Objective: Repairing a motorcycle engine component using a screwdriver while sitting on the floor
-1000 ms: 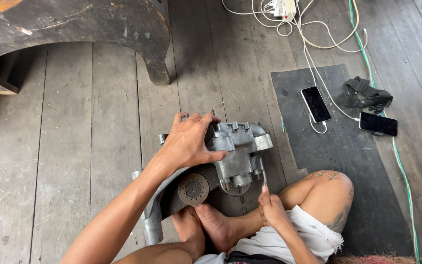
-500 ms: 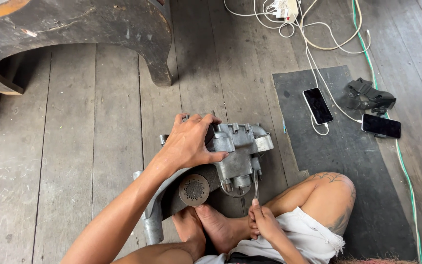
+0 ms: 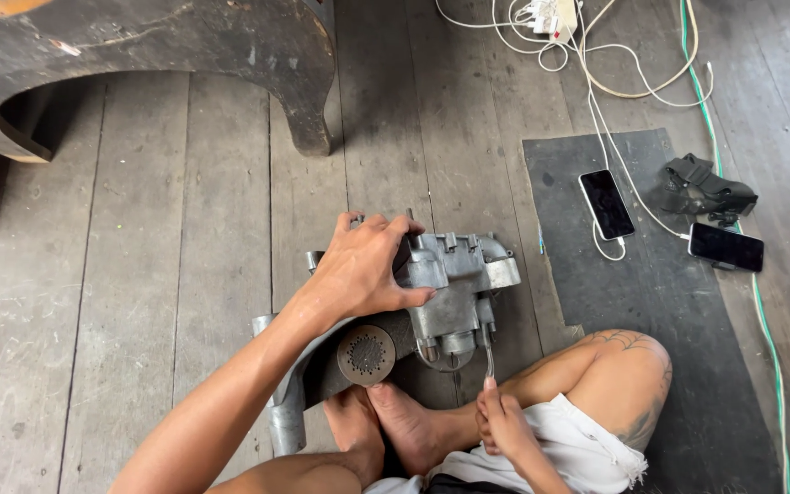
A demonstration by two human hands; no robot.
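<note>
Person is sitting on the plank floor with bare feet tucked right against a grey metal engine casing. Nearest in, the right hand is closing its grip around the handle of a thin metal tool, with the tip poking up into the near underside of the casing. A bit further, the left hand is spreading fingers over the top of the casing and pressing it down, so that grip is clamped on the part itself. I'd say the risk is the tool slipping off whatever it's seated on and jabbing toward the feet or knee, since they're just beside it, or the casing rocking if the left hand eases off. To the right a black mat is carrying two phones on white cables. Far left, a dark wooden furniture leg is crowding that side; open boards are lying on the left.
</note>
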